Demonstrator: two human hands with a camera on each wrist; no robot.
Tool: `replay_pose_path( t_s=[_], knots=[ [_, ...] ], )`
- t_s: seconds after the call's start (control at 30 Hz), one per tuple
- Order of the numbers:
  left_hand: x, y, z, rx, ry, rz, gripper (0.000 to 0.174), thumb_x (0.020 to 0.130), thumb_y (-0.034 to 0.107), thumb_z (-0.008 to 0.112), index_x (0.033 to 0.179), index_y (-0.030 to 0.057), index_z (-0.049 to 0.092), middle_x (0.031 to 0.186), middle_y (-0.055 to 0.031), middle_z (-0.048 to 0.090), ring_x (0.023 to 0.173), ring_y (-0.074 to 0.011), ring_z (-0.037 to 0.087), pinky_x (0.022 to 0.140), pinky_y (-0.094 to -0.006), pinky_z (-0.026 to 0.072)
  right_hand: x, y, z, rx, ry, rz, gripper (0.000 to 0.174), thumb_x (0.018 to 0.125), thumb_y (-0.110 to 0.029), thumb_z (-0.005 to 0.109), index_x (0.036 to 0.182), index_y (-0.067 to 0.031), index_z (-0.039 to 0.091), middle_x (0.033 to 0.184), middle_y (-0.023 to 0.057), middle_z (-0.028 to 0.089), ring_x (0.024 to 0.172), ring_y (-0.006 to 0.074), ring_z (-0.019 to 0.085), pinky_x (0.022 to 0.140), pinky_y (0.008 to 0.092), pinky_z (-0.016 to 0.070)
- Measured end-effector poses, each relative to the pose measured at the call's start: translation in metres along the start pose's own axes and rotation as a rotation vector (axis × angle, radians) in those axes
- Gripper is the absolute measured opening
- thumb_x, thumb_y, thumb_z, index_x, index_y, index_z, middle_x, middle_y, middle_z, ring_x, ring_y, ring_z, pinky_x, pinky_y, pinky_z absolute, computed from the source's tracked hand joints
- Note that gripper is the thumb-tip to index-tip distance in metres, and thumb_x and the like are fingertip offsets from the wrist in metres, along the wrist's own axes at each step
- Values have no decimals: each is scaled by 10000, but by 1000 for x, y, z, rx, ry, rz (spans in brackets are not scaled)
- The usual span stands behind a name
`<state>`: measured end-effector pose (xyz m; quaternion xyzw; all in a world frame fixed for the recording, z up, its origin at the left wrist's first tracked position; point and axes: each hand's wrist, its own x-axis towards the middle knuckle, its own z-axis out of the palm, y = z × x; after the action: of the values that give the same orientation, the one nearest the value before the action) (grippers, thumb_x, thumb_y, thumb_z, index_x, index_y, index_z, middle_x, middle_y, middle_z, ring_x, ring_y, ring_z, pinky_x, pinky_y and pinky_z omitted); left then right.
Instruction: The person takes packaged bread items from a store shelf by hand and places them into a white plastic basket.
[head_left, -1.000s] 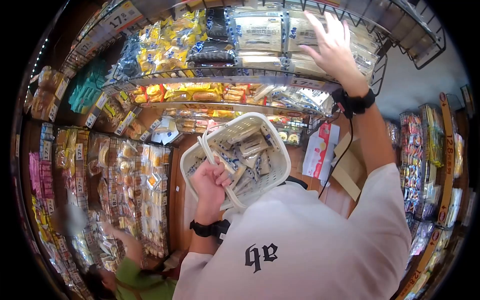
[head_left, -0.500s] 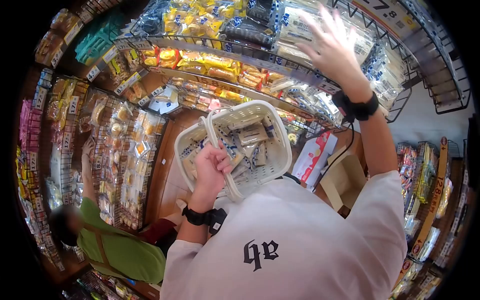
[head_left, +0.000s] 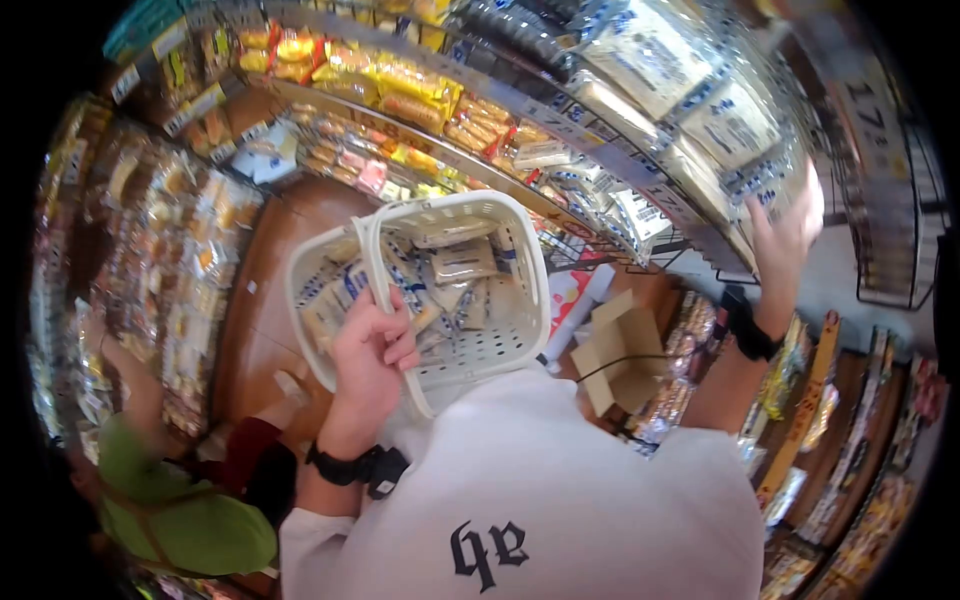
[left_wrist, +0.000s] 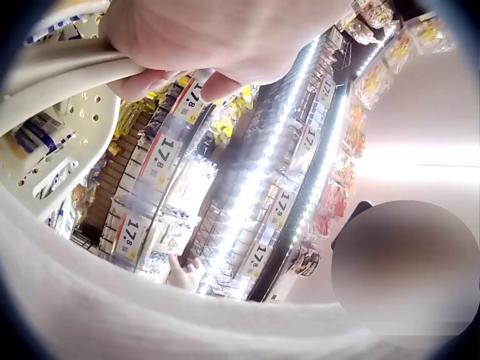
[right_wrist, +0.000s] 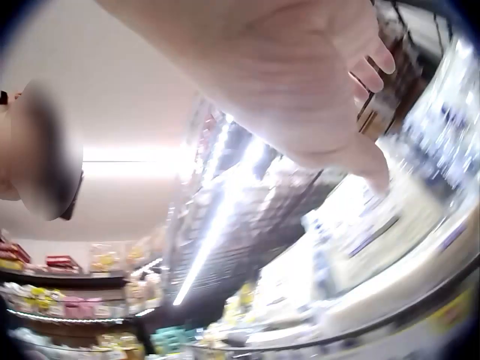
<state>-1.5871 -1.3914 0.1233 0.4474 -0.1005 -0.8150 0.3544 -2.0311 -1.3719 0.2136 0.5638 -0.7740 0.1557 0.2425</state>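
My left hand (head_left: 368,350) grips the handle (head_left: 372,255) of a white plastic basket (head_left: 537,290) in the head view. Inside the basket lie several clear packets (head_left: 465,260) of pale bread with blue-and-white edges. My right hand (head_left: 787,235) is up at the right end of a wire shelf, beside stacked clear packets (head_left: 735,125) of white bread. In the right wrist view its thumb (right_wrist: 367,165) overlaps a white packet (right_wrist: 397,225), and the fingers are spread loosely with nothing held. The left wrist view shows the left fingers wrapped over the handle (left_wrist: 67,82).
Yellow snack packs (head_left: 415,95) fill the lower shelf. An open cardboard box (head_left: 620,360) stands on the floor to the right of the basket. At the left, a person in a green top (head_left: 190,500) reaches to another rack. A price sign (head_left: 865,120) hangs at the right.
My right hand has moved right and down, from over the middle packets to the shelf's right end. The head view has turned, and the basket now appears further left, still in the left hand.
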Motion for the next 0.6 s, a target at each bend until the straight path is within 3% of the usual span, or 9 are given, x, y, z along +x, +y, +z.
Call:
replay_pose_path(
  t_s=[0.07, 0.17, 0.2, 0.37, 0.5, 0.57, 0.6],
  knots=[
    [5, -2, -5, -23, 3, -17, 190, 767, 109, 451, 957, 106, 455, 661, 36, 347, 496, -67, 301, 474, -222, 280, -12, 34, 2, -266, -78, 41, 859, 753, -122, 758, 1484, -95, 307, 1421, 255, 408, 1282, 409, 421, 1076, 473, 328],
    [15, -2, -8, -42, 5, -40, 231, 752, 106, 442, 983, 100, 441, 673, 30, 359, 512, -73, 307, 490, -233, 290, -22, 48, 18, 54, -184, -52, 801, 769, -50, 721, 1472, -117, 344, 1407, 238, 440, 1287, 417, 428, 1075, 457, 345],
    [20, -4, -9, -54, 8, -59, 235, 750, 110, 444, 984, 98, 439, 673, 28, 360, 513, -73, 308, 489, -234, 290, -22, 51, 21, -71, -164, -107, 746, 778, -49, 714, 1447, -107, 389, 1390, 224, 467, 1264, 408, 461, 1052, 431, 380],
    [39, -6, -22, -103, -14, -140, 249, 759, 114, 450, 1007, 93, 443, 677, 28, 354, 492, -66, 298, 467, -223, 268, -12, 46, 33, -247, -34, 83, 669, 772, -75, 736, 1380, -75, 458, 1315, 214, 524, 1228, 375, 501, 1001, 431, 427],
    [44, 2, -32, -48, -112, -176, 279, 769, 135, 468, 1042, 81, 449, 689, 26, 373, 499, -66, 323, 477, -228, 289, -19, 37, 41, -475, 132, -42, 582, 779, -67, 753, 1298, 14, 502, 1261, 195, 565, 1189, 320, 532, 1008, 413, 432],
    [43, 11, -33, -81, -94, -175, 255, 799, 145, 494, 1040, 63, 484, 690, 16, 401, 512, -69, 357, 475, -245, 324, -27, -37, 26, -182, 311, 24, 402, 820, -38, 715, 1192, 27, 577, 1162, 185, 623, 1063, 321, 607, 966, 382, 469],
    [42, 16, -37, -30, -94, -171, 272, 802, 178, 487, 1048, 61, 484, 700, 11, 405, 513, -83, 370, 490, -256, 346, -34, -63, 17, -317, 368, -87, 344, 838, -12, 684, 1166, 25, 587, 1096, 183, 647, 996, 300, 636, 904, 374, 506]
  ],
)
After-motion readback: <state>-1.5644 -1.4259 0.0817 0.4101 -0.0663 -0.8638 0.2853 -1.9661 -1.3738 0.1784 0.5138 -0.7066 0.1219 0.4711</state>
